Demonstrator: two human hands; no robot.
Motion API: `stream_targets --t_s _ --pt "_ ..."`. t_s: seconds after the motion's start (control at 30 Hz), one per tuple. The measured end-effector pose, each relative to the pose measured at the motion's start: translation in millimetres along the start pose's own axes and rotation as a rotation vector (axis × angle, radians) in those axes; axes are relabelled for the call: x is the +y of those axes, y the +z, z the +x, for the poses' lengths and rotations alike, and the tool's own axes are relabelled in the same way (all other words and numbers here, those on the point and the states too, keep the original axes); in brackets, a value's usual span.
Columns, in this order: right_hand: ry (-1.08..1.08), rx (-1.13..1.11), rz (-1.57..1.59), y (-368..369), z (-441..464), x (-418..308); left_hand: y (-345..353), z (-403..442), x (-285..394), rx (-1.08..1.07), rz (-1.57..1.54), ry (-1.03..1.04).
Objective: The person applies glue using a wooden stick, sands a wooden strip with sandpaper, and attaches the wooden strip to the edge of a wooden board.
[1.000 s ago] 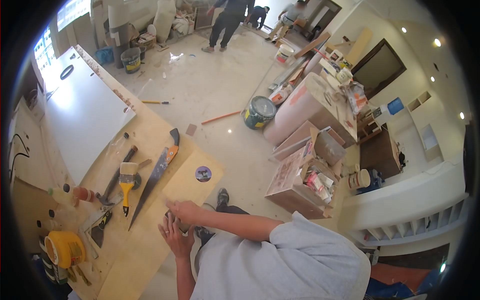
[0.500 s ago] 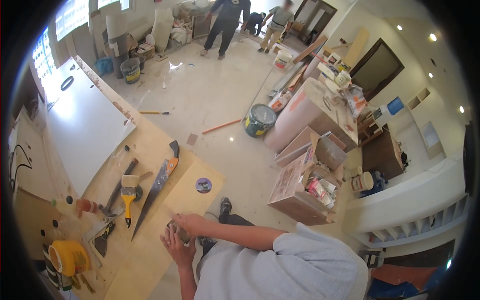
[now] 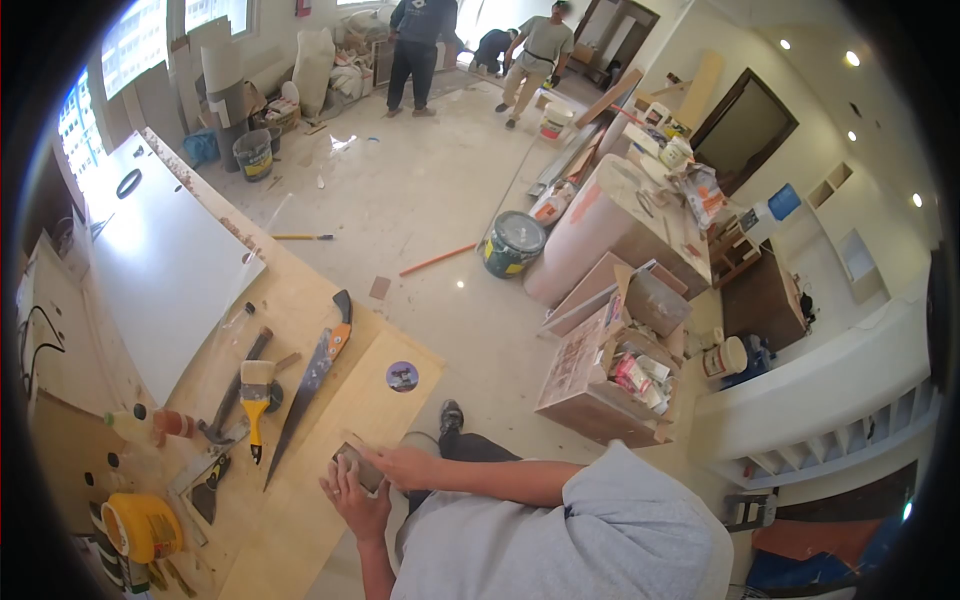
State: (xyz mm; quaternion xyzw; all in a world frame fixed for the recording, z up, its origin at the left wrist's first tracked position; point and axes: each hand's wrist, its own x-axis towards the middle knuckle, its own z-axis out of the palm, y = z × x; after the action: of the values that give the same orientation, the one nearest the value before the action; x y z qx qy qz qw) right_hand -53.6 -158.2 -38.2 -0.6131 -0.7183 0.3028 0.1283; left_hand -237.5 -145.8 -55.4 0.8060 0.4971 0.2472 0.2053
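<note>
Grey-brown block (image 3: 370, 476) sits in my left hand (image 3: 352, 498), seemingly for steadiness; my right hand (image 3: 405, 466) meets it, grip unclear.

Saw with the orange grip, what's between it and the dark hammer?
In the head view, a yellow-handled paintbrush, a thin wooden piece and, partly hidden by the brush, a small dark round item.

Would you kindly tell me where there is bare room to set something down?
The white sheet is largely bare between the black ring and the reddish bottle; the pale board, between the round sticker and right hand. It's crowded around the hammer, paintbrush and yellow tub.
</note>
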Motion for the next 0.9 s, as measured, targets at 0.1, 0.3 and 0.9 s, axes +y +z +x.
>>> stream_targets --t_s 0.1,0.3,0.9 --pt "0.044 0.006 0.013 4 1 1 -1 1 2 0.0 -0.005 -0.001" --pt "-0.044 0.044 -0.046 3 29 2 5 0 -5 0.026 0.015 0.03" --pt "-0.065 0.048 -0.113 6 67 2 6 3 5 0.059 0.035 0.012"
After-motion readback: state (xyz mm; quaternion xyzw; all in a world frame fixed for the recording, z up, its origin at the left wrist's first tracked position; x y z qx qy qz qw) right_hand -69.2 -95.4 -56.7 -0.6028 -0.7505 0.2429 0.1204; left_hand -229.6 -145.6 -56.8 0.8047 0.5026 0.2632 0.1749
